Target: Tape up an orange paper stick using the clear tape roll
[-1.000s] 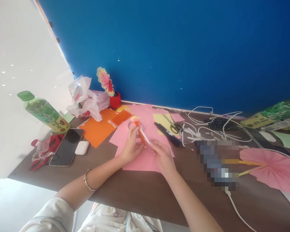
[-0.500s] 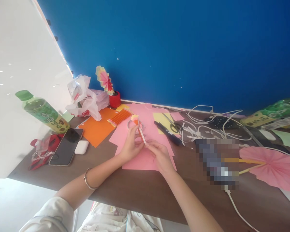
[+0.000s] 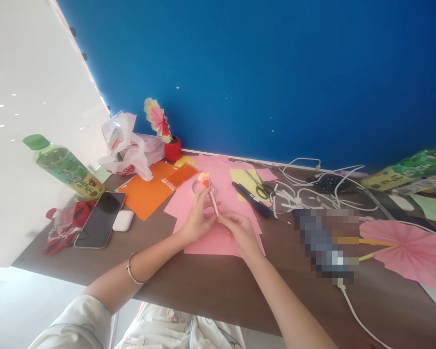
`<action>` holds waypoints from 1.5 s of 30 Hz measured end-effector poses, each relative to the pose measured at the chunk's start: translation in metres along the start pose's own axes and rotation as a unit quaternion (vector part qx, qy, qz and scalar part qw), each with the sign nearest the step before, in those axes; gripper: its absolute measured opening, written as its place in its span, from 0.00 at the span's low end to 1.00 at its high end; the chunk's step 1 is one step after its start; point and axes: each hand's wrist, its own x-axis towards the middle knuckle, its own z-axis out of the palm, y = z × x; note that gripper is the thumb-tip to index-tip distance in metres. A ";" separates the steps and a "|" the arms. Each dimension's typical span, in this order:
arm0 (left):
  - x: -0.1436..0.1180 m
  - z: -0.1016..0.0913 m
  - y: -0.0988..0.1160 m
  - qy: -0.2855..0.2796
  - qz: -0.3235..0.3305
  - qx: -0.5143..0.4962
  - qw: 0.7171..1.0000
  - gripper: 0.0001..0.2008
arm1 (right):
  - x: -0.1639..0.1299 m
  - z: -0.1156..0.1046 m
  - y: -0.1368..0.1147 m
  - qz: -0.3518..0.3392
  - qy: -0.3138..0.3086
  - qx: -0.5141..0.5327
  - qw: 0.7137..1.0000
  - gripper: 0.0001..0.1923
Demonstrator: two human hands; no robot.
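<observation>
A thin folded paper stick (image 3: 211,196) with an orange-and-yellow tip slants up and away over the pink paper (image 3: 218,232) on the bench (image 3: 203,286). The left hand (image 3: 195,220) pinches its middle; the right hand (image 3: 241,233) pinches its lower end, both grips closed on it.
</observation>
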 end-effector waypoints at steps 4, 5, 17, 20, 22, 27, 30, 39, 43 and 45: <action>0.001 0.000 0.000 -0.002 -0.010 -0.026 1.000 0.34 | -0.002 0.000 -0.004 -0.012 0.015 -0.033 0.999 0.13; 0.001 0.000 0.000 -0.001 -0.012 -0.033 0.999 0.34 | -0.003 0.001 -0.004 -0.014 0.015 -0.037 0.999 0.13; 0.007 -0.001 0.011 0.096 -0.110 -0.159 0.976 0.17 | -0.003 0.003 -0.003 -0.041 0.007 -0.057 0.998 0.13; 0.011 0.000 0.012 0.142 -0.119 -0.200 0.962 0.15 | -0.003 0.005 -0.002 -0.052 0.011 -0.048 0.997 0.13; 0.013 -0.001 0.011 0.154 -0.124 -0.234 0.952 0.17 | -0.003 0.007 -0.001 -0.058 0.014 -0.048 0.997 0.14; 0.015 -0.003 0.010 0.143 -0.162 -0.259 0.941 0.19 | -0.002 0.006 -0.001 -0.056 0.018 -0.061 0.996 0.14; 0.016 -0.004 0.011 0.143 -0.167 -0.249 0.943 0.18 | -0.002 0.005 -0.001 -0.057 0.014 -0.071 0.996 0.12; 0.022 -0.011 0.009 0.127 -0.170 -0.189 0.959 0.19 | -0.004 0.006 0.000 -0.071 0.023 -0.097 0.992 0.10; 0.024 -0.017 0.003 0.122 -0.149 -0.180 0.965 0.16 | -0.002 0.004 0.004 -0.079 0.020 -0.108 0.991 0.08; 0.024 -0.019 0.003 0.121 -0.150 -0.173 0.966 0.15 | -0.001 0.004 0.005 -0.079 0.023 -0.109 0.991 0.08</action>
